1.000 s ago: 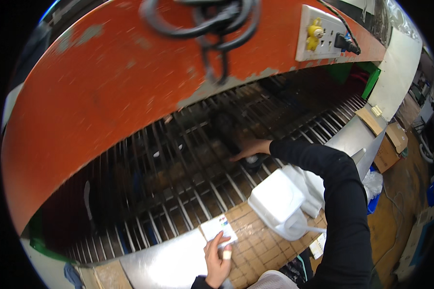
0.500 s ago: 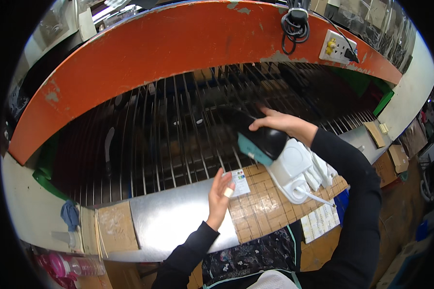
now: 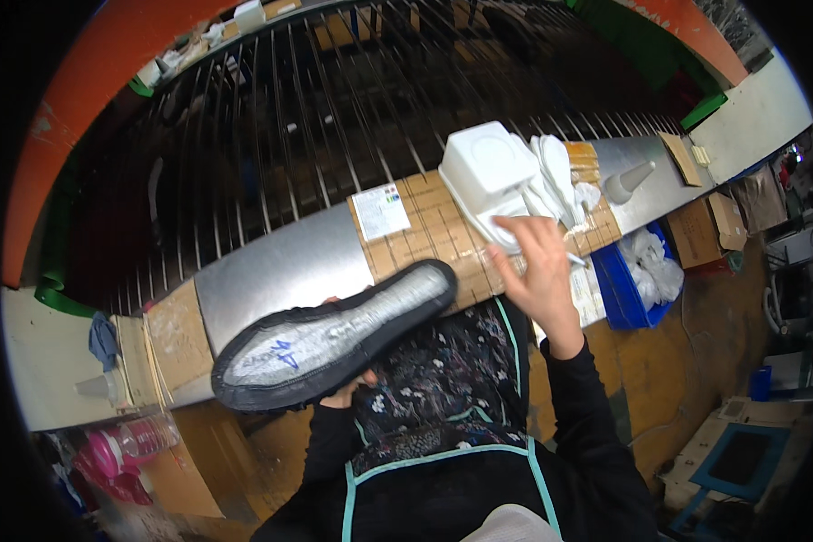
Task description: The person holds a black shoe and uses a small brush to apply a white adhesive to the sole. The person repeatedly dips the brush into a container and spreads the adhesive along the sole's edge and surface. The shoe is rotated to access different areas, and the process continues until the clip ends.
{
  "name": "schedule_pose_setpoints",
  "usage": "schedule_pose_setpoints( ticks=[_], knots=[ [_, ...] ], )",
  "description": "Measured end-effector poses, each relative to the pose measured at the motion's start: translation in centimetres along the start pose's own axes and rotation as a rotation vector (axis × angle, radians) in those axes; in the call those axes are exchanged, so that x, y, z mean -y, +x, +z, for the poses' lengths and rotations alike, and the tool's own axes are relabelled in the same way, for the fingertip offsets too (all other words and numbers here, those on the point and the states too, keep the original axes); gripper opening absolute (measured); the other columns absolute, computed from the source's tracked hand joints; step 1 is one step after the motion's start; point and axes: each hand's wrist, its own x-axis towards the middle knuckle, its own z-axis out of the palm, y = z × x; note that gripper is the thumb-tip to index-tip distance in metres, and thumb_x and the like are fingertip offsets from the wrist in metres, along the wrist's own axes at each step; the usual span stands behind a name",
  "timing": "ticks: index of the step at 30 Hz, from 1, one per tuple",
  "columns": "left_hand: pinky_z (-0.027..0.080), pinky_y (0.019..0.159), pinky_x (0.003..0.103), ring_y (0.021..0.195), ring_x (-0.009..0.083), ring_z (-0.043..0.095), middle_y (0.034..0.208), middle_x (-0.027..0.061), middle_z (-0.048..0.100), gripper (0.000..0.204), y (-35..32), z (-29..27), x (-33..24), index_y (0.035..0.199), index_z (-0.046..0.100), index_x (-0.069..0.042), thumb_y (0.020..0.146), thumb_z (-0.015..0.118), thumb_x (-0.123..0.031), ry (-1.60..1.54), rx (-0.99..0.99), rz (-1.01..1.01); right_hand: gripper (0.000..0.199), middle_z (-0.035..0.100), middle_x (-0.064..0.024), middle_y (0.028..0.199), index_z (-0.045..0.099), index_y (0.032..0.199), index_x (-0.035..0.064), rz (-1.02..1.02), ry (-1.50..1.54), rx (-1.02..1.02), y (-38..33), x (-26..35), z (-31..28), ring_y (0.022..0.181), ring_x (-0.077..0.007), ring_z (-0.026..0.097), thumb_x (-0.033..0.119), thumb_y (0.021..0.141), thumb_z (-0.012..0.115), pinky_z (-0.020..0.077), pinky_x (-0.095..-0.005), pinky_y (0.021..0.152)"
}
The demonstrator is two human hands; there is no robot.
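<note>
Behind everything curves a big orange-rimmed machine [image 3: 59,135] with a rack of dark metal rods [image 3: 334,117], and along its front runs a steel bench [image 3: 280,271] topped partly with taped brown cardboard [image 3: 434,230].

And here's the change: half a second ago the right hand was out on the rods at a dark shoe, the left hand pinching a small card. Now the shoe [image 3: 334,336] is off the rack and turned sole-up, a dark upper with a silvery bottom carrying blue pen marks, held low over the bench edge in front of the patterned apron [image 3: 443,388]. So the pick-up is done and the sole is in position to be worked on.

Left hand [image 3: 345,390] grips the shoe from underneath, mostly hidden, fingers curled round its edge. Right hand [image 3: 537,271] reaches toward the white plastic tub [image 3: 488,167]; its fingers look loosely closed around a thin white stick, though I cannot tell how firmly.

Labels now: the small white card [image 3: 381,210] with coloured print lies flat on the cardboard. A white cone bottle [image 3: 625,182] stands further right, with a blue bin [image 3: 637,280] of white scraps below it.
</note>
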Motion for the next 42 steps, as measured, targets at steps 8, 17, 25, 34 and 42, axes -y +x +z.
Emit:
schedule_pose_setpoints(
  ticks=[8,17,25,34,42],
  knots=[
    [0.031,0.115,0.049,0.129,0.0286,0.048,0.138,0.0064,0.052,0.12,0.4,-3.7,0.2,0.146,0.035,-0.016,0.044,0.098,-0.031,0.015,-0.2,-0.244,0.033,0.059,-0.0134,0.106,0.06,0.116,0.0104,0.192,-0.438,0.03,-5.5,-7.5,2.4,0.113,-0.0325,0.052,0.023,0.087,0.066,0.0279,-0.0587,0.106],
    [0.028,0.115,0.054,0.132,0.0291,0.045,0.137,0.0084,0.055,0.092,0.4,-6.8,1.3,0.132,0.056,-0.01,0.053,0.094,-0.037,-0.114,-0.231,-0.307,0.018,0.055,-0.0061,0.084,0.066,0.104,0.0193,0.269,-0.526,0.025,-5.4,-8.9,-0.1,0.082,-0.0246,0.054,0.018,0.087,0.066,0.033,-0.0409,0.081],
    [0.028,0.115,0.053,0.133,0.0285,0.044,0.14,0.0077,0.052,0.097,1.2,-5.3,0.9,0.139,0.049,-0.012,0.055,0.094,-0.031,-0.202,-0.224,-0.36,0.014,0.056,-0.0026,0.08,0.07,0.099,0.021,0.287,-0.396,-0.041,-5.1,-9.2,-1.3,0.079,-0.0209,0.054,0.025,0.086,0.07,0.0296,-0.0385,0.078],
    [0.03,0.115,0.054,0.136,0.0288,0.039,0.148,0.0042,0.042,0.131,1.9,-1.6,-1.1,0.154,0.015,-0.029,0.052,0.096,-0.028,-0.294,-0.152,-0.363,0.011,0.059,0.0003,0.08,0.071,0.094,0.0183,0.133,-0.496,-0.081,-5.3,-9.7,-1.9,0.079,-0.0176,0.055,0.023,0.084,0.07,0.0291,-0.0362,0.075],
    [0.029,0.114,0.056,0.139,0.0405,0.031,0.152,0.0251,0.028,0.16,5.3,5.7,-5.2,0.154,-0.006,-0.011,0.036,0.097,-0.046,0.003,0.006,0.12,0.009,0.06,-0.0032,0.079,0.071,0.089,0.0187,0.313,-0.342,0.006,-4.3,-9.5,0.3,0.078,-0.0203,0.059,0.026,0.084,0.071,0.0278,-0.0386,0.076]
  ],
)
